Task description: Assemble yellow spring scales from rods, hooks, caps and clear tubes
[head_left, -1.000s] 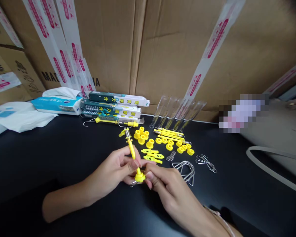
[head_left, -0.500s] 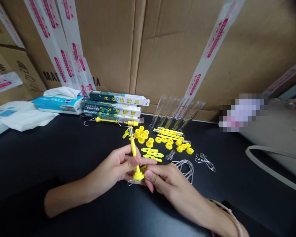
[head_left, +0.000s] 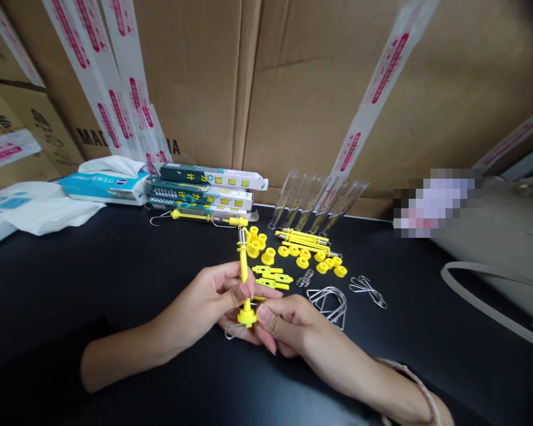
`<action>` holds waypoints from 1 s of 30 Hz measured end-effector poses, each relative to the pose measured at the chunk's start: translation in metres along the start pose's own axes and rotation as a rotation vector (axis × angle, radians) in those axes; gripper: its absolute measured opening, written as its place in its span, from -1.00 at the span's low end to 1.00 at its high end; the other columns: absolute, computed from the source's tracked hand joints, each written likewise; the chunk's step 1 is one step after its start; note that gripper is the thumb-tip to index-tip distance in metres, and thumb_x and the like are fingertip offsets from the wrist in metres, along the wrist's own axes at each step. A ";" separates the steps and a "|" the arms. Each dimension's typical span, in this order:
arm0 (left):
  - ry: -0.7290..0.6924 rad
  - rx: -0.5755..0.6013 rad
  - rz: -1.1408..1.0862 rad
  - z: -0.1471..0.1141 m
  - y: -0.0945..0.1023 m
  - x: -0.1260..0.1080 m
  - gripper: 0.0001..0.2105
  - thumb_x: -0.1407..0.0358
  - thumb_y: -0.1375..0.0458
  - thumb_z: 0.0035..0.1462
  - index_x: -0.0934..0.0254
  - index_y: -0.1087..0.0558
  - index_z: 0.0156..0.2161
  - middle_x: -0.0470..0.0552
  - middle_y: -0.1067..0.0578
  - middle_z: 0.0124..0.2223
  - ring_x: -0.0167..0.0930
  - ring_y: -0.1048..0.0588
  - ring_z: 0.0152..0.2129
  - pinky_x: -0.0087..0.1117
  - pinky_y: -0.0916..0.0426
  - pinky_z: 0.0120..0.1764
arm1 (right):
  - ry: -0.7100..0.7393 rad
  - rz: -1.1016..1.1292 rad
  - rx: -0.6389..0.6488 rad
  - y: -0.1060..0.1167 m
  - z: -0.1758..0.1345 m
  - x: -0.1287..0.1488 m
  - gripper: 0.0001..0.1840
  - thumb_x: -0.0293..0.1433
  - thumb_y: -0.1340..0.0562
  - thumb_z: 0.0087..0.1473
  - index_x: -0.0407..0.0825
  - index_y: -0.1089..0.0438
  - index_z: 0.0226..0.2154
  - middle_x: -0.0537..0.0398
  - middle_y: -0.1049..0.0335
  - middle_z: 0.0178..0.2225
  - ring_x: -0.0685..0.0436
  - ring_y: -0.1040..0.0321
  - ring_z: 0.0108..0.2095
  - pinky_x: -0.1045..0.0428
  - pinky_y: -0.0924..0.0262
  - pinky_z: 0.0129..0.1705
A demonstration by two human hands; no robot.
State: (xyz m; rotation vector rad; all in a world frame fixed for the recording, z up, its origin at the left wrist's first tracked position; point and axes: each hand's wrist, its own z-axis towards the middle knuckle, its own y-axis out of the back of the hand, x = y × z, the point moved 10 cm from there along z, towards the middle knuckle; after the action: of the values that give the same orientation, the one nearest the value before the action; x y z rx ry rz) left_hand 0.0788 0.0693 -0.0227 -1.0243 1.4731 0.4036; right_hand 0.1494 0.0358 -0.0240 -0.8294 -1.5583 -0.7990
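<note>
My left hand (head_left: 220, 296) is closed around a yellow spring scale rod (head_left: 244, 260), held nearly upright with a metal spring at its top end. At the rod's lower end sits a flanged yellow cap (head_left: 247, 318). A bent wire hook (head_left: 234, 331) sticks out to the left beneath the cap. My right hand (head_left: 293, 325) pinches beside the cap, thumb against forefinger; the wire appears to run into this pinch, though the fingers hide most of it. Just beyond the hands lie flat yellow tabs (head_left: 273, 283) and small springs (head_left: 305, 278).
Wire loops (head_left: 331, 305) and wire hooks (head_left: 368, 291) lie to the right. Yellow caps (head_left: 302, 262), more rods (head_left: 304, 238) and clear tubes (head_left: 317, 201) are farther back. Printed boxes (head_left: 204, 195) and a tissue pack (head_left: 106, 188) stand before the cardboard. A bag (head_left: 493, 254) is at right.
The rod's top has swung slightly right, so it stands more upright. The wire hook below the cap shows more at the left. Both hands keep their grip.
</note>
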 end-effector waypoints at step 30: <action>-0.041 -0.177 -0.127 -0.005 0.017 -0.003 -0.64 0.08 -0.41 0.00 0.31 -0.40 -0.36 -0.04 -0.57 -0.38 -0.41 -0.56 -0.37 -0.46 -0.45 -0.30 | 0.505 -1.085 -0.346 -0.021 -0.024 0.054 -0.55 -0.13 -0.07 0.36 -0.09 -0.39 -0.40 0.07 -0.45 -0.52 -0.03 -0.36 -0.53 0.08 -0.17 -0.50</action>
State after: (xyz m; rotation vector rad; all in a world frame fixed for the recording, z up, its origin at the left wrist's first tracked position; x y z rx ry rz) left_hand 0.0620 0.0766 -0.0241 -1.2364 1.3450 0.4664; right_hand 0.1378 0.0087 0.0312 0.0990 -1.3456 -1.9204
